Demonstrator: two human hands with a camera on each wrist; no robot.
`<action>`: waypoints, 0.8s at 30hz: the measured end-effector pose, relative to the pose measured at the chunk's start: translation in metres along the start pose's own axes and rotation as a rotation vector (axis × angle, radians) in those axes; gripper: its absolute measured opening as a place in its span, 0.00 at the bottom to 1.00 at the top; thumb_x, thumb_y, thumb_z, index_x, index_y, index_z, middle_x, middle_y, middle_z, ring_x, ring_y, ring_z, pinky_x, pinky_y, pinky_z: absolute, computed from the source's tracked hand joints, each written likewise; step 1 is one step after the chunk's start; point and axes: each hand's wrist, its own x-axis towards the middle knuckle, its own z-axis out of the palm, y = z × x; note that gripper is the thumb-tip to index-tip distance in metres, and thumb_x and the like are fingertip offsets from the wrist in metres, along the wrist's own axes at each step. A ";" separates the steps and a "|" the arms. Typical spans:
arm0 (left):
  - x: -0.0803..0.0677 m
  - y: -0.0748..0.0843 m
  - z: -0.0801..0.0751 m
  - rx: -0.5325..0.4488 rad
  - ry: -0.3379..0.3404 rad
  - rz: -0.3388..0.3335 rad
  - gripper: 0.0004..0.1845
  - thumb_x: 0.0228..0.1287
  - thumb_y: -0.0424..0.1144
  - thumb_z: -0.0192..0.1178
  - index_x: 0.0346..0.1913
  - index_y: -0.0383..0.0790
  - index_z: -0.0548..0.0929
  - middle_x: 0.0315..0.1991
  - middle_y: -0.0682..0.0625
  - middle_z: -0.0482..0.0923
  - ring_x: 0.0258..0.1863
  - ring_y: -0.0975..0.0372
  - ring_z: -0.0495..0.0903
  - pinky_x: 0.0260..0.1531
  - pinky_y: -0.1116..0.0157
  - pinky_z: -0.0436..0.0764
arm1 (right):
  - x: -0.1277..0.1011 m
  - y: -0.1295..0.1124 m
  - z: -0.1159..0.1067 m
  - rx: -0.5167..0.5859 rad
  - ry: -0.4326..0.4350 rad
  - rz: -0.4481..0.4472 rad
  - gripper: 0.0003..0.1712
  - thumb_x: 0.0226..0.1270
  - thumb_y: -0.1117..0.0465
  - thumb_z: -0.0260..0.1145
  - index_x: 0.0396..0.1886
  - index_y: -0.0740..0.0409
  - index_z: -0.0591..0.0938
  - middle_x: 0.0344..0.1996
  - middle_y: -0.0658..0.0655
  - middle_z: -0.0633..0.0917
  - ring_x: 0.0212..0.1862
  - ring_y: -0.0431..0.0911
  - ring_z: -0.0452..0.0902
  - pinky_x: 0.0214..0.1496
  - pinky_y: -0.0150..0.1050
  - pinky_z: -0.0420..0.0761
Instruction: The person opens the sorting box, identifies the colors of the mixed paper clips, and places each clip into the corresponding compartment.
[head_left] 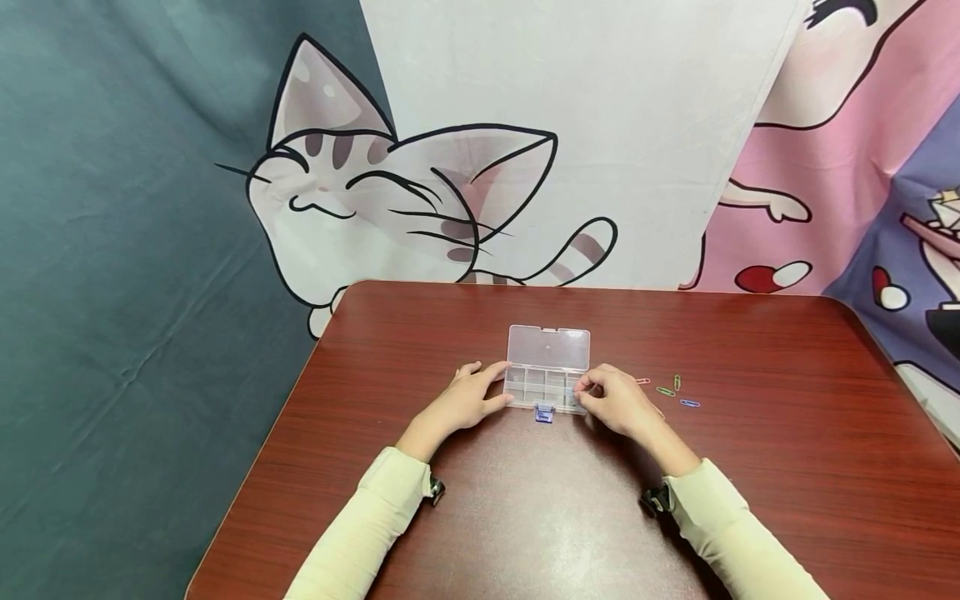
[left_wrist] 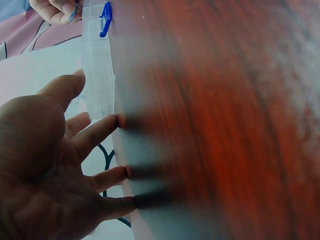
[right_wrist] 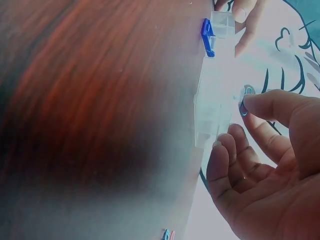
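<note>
The small clear plastic compartment box with a blue latch lies open near the middle of the dark red wooden surface, its long axis running left to right across the person and its lid folded back on the far side. The right hand sits at the box's right end, thumb and forefinger pinched together on a small blue paperclip held just over the rightmost compartments, so the box lies directly ahead of and below those fingertips. The left hand rests at the box's left end with fingers straight and spread, fingertips on the surface and thumb against the box wall. Loose coloured paperclips lie on the surface just right of the right hand, nearer to it than to the left.
</note>
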 end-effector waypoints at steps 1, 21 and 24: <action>0.000 0.000 0.000 -0.001 0.000 0.000 0.32 0.74 0.55 0.58 0.77 0.54 0.65 0.70 0.45 0.72 0.77 0.42 0.56 0.74 0.39 0.52 | 0.000 0.000 0.001 -0.001 0.002 0.002 0.05 0.63 0.65 0.70 0.28 0.51 0.84 0.34 0.52 0.83 0.37 0.45 0.80 0.42 0.43 0.77; 0.000 -0.001 0.001 -0.003 0.001 0.009 0.32 0.74 0.55 0.58 0.77 0.53 0.65 0.71 0.46 0.72 0.76 0.42 0.56 0.74 0.39 0.51 | 0.001 -0.004 0.004 -0.048 0.010 0.056 0.05 0.62 0.63 0.71 0.27 0.51 0.85 0.37 0.53 0.80 0.39 0.48 0.77 0.43 0.46 0.75; 0.000 -0.001 0.001 -0.005 0.000 0.007 0.33 0.74 0.55 0.58 0.77 0.53 0.65 0.71 0.46 0.72 0.77 0.42 0.55 0.74 0.39 0.51 | 0.001 -0.004 0.005 -0.049 0.005 0.067 0.05 0.62 0.63 0.71 0.27 0.51 0.85 0.38 0.53 0.80 0.40 0.48 0.77 0.43 0.47 0.76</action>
